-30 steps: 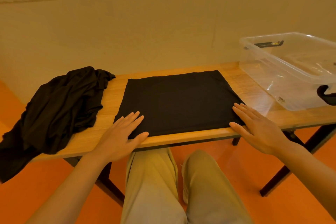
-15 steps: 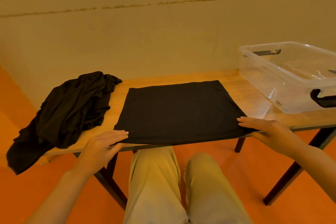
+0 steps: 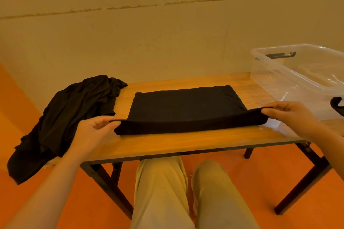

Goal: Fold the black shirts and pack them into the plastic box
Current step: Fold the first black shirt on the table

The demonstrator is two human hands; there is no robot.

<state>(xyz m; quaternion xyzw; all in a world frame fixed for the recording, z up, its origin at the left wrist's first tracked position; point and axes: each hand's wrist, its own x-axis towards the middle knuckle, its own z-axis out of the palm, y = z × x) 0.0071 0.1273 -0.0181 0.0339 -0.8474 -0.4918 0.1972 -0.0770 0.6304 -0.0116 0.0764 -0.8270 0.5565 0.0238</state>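
Both hands pinch the shirt point(image 3: 186, 106): left hand point(image 3: 93, 133) on the near left corner, right hand point(image 3: 290, 117) on the near right, thumbs and fingers closed on the cloth. Near edge lifted and rolling over, the rest flat on the table point(image 3: 186, 144). Box point(image 3: 297, 74) sits right; heap point(image 3: 63, 117) drapes off the left end.

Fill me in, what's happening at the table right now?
A seated person is folding a black shirt on the wooden table. The left hand and right hand each pinch a near corner, with the near edge lifted off the table. A pile of unfolded black shirts hangs over the table's left end. The clear plastic box at the right holds no shirts.
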